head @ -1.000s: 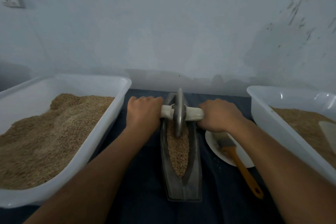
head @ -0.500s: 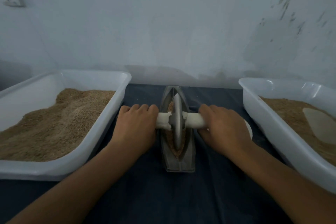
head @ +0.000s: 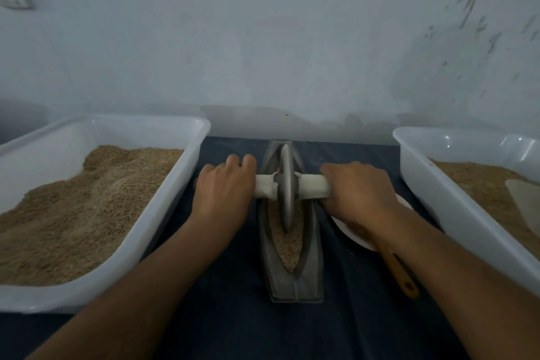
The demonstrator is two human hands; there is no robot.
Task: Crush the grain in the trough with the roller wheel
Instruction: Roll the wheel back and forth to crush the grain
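A narrow grey boat-shaped trough (head: 309, 275) lies lengthwise on the dark cloth at the centre. Brown grain (head: 289, 245) fills its groove. The grey roller wheel (head: 286, 190) stands upright in the groove, about at the trough's middle to far part. A white axle handle (head: 311, 187) sticks out on both sides. My left hand (head: 225, 187) grips the left end of the handle. My right hand (head: 356, 190) grips the right end. Both hands hide the handle's tips.
A white tub (head: 175, 184) heaped with brown grain stands at the left. Another white tub (head: 438, 184) with grain and a pale scoop (head: 526, 204) stands at the right. A white plate (head: 350, 234) and an orange-handled brush (head: 403, 278) lie under my right forearm. The wall is close behind.
The wheel rolled from the far end toward me half a second ago, and now it stands farther along the trough again. Both hands keep gripping the handle.
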